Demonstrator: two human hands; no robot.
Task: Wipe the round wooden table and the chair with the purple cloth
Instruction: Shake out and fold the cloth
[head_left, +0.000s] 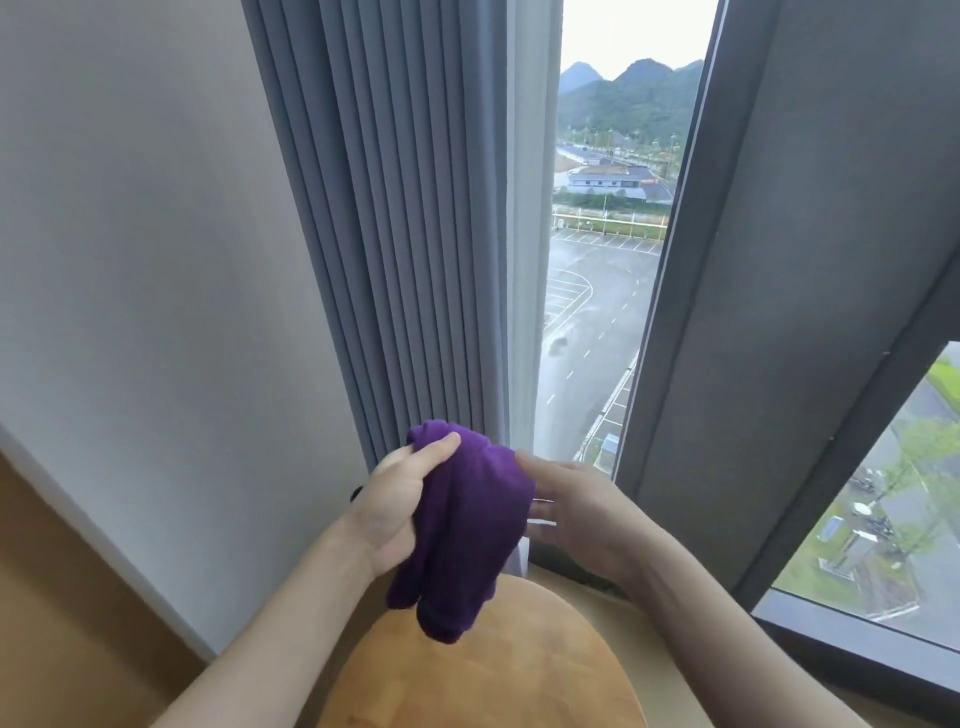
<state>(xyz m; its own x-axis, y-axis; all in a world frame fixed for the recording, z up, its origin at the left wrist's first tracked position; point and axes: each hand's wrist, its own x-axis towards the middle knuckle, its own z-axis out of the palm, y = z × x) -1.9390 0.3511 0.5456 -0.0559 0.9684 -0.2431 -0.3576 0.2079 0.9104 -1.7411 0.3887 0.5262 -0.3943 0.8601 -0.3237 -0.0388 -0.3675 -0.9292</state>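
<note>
The purple cloth (467, 525) hangs bunched in the air above the far edge of the round wooden table (493, 670). My left hand (397, 509) grips its upper part, with the thumb pressed over the top fold. My right hand (576, 512) is just to the right of the cloth with the fingers stretched out towards it; its fingertips are blurred and partly hidden behind the fabric, so contact is unclear. No chair shows in this view.
Grey pleated curtains (395, 234) hang straight ahead beside a tall window (608, 249). A dark window frame (769, 322) stands to the right, a white wall (130, 260) to the left. Wooden floor (62, 613) lies at lower left.
</note>
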